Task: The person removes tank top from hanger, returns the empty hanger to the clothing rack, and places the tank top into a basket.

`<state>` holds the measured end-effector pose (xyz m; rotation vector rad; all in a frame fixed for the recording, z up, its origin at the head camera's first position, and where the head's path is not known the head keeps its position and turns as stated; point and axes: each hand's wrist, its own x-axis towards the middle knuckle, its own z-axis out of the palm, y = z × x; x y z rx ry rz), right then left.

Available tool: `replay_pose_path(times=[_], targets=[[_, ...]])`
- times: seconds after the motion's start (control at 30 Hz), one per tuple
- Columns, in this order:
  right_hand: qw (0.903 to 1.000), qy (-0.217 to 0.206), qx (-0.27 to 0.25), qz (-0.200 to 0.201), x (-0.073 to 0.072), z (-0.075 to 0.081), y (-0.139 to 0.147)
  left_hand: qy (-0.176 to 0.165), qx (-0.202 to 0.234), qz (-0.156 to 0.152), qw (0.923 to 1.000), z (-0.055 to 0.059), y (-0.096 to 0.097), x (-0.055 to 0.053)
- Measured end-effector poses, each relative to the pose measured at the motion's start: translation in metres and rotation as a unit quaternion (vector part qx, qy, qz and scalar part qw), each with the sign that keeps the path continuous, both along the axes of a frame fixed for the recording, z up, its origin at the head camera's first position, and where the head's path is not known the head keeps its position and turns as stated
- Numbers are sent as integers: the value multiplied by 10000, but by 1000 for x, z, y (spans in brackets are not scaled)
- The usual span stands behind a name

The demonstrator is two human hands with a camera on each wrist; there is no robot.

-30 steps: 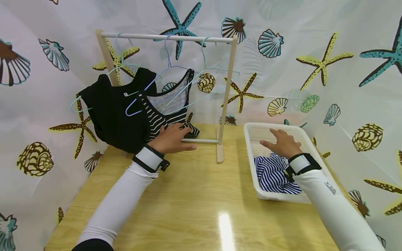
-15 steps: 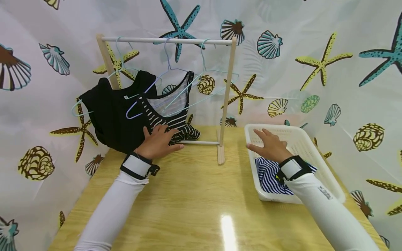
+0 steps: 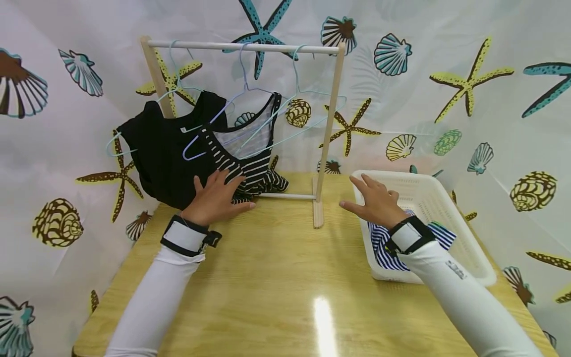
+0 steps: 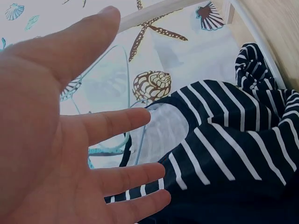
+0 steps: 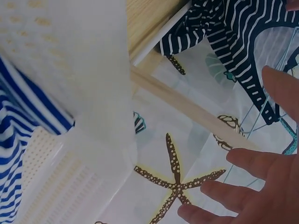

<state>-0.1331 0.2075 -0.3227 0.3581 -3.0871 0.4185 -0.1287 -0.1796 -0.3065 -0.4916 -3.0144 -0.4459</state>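
Striped top (image 3: 253,171) hangs from rack (image 3: 328,129), far left of bench (image 3: 276,277), neckline up, long axis roughly upright; left hand (image 3: 218,197) just near of it, right hand (image 3: 374,201) over basket (image 3: 415,183), all visible fingers (image 4: 126,179) spread.

Indoor nook, seashell-print curtain (image 3: 419,94), wooden table (image 3: 267,277)

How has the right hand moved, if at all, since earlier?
Yes: in the head view, the right hand moved left against the basket, toward the rack.
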Motion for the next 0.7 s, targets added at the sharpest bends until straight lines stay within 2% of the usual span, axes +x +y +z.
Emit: replay_pose_path(times=[0.3,0.43,0.53,0.7], targets=[[9999,-131,-34,88,-16,-5,-14,75,150,168,9997,8,-32,8],[9996,-254,-99,116,-26,-8,-16,116,351,378,9986,19,-55,9],[9987,-384,-314,152,-36,-8,-16,373,569,592,9959,34,-70,10],[9933,-612,-967,180,-61,0,-24,1327,937,984,9818,61,-86,10]])
